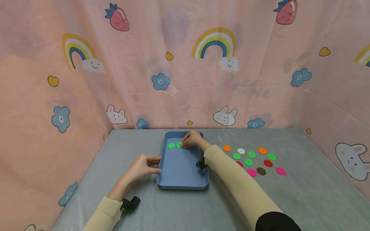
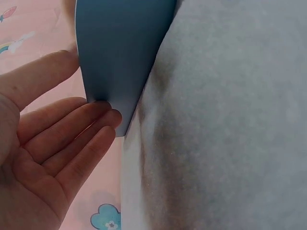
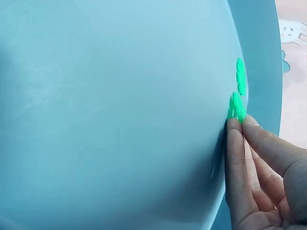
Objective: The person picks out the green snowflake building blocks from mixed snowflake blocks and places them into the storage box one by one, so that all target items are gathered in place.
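Observation:
A blue rectangular tray (image 1: 182, 170) lies on the table in the head view. Over its far end my right hand (image 1: 193, 140) pinches a green flower-shaped plastic disc (image 3: 235, 106) between thumb and fingertips, tilted close over the tray floor. Just left of it, a second green disc (image 1: 171, 145) lies flat in the tray. My left hand (image 1: 142, 166) is at the tray's left side. The left wrist view shows its fingers (image 2: 79, 160) fairly straight, their tips against the outer wall, with the thumb at the rim.
Right of the tray, loose flower-shaped discs are scattered on the grey table (image 1: 130, 142): several green, plus orange discs (image 1: 262, 150), a white disc (image 1: 241, 150), red, pink discs (image 1: 280, 171) and a brown disc (image 1: 261, 171). My right sleeve overlaps some. A pink printed curtain (image 1: 185, 96) surrounds the table.

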A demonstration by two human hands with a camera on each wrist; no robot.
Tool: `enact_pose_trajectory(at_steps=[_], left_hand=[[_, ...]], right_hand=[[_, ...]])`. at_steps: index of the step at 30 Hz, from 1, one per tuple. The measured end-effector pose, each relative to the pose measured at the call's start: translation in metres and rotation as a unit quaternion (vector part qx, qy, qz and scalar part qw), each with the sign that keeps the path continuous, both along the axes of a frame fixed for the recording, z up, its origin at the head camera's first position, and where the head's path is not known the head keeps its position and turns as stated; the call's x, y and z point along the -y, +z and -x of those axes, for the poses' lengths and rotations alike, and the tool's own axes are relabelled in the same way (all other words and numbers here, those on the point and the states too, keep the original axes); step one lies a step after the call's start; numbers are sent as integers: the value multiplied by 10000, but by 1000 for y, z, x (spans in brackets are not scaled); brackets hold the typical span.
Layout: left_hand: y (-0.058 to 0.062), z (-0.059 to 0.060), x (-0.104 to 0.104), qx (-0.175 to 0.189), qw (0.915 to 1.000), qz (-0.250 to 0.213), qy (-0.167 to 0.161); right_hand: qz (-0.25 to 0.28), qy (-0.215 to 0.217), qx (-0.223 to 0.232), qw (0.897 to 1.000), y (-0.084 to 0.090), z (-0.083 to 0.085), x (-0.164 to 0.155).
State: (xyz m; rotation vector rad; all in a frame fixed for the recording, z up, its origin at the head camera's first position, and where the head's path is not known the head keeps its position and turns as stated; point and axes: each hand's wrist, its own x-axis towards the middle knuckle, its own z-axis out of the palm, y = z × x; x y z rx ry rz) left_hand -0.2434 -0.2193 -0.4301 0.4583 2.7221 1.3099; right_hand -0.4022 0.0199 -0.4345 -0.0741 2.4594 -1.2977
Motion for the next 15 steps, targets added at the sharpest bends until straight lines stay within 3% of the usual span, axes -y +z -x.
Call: enact_pose_trajectory(at_steps=[15], left_hand=[[1, 0, 0, -55, 10000, 27, -35]], right_hand=[[150, -151, 123, 9997, -6, 5, 3]])
